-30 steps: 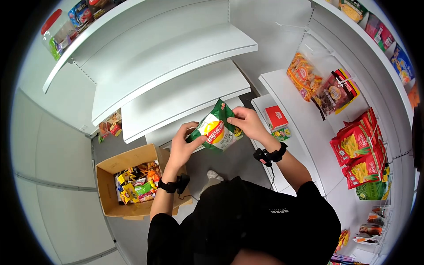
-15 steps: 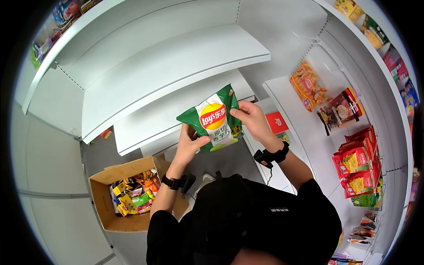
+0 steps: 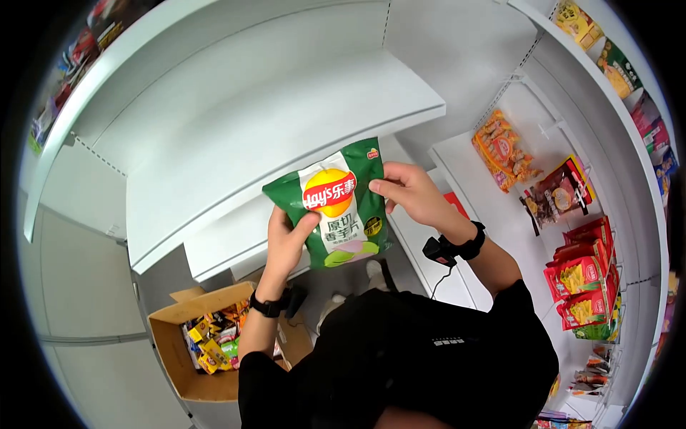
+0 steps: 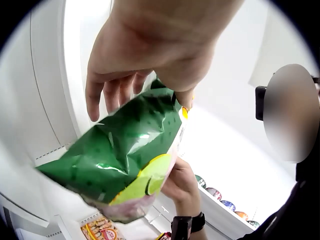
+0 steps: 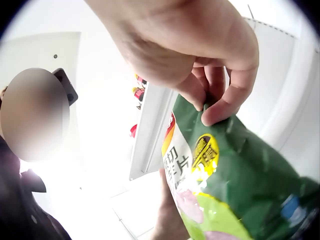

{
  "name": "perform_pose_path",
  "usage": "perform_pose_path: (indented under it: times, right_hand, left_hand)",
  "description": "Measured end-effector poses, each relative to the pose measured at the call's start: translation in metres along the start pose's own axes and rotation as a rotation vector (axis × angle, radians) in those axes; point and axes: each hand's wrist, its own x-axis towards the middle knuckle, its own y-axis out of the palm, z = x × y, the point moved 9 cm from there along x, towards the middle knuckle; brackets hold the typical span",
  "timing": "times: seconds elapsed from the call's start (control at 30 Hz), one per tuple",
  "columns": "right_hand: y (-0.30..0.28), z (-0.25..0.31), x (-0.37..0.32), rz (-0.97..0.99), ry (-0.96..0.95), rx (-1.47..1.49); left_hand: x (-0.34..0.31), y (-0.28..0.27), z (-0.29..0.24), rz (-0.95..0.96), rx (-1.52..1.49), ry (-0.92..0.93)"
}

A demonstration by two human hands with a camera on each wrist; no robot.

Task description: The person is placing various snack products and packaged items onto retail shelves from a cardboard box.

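Observation:
A green and white Lay's chip bag [image 3: 336, 207] is held up in front of the body, its printed front facing the head camera. The left hand [image 3: 287, 243] grips its left side, thumb on the front and the fingers behind. At the upper right edge, the right hand [image 3: 414, 193] pinches the bag between thumb and fingers. In the left wrist view the green bag [image 4: 125, 145] hangs below the left hand [image 4: 150, 50]. The right wrist view has the right hand [image 5: 200, 50] pinching a fold of the bag [image 5: 240, 160].
White shelves [image 3: 286, 114] stand ahead of the bag. An open cardboard box [image 3: 168, 350] of mixed snack packets is on the floor at lower left. On the right, red snack bags [image 3: 582, 279] and an orange bag [image 3: 500, 150] hang or stand by a white shelf unit.
Both hands have raised the bag towards the head camera and turned its front more squarely to view. The shelves and the box have shifted in view as the head moved.

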Motion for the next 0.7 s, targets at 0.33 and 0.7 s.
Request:
perform_pose_path:
  times: [0.33, 0.7]
  right_hand:
    - [-0.188, 0.108, 0.132, -0.232, -0.274, 0.22]
    - [-0.29, 0.054, 0.289, -0.245, -0.135, 0.412]
  left_hand:
    - [0.044, 0.016, -0.047, -0.051, 0.069, 0.085]
    - [0.055, 0.023, -0.032, -0.228, 0.135, 0.036]
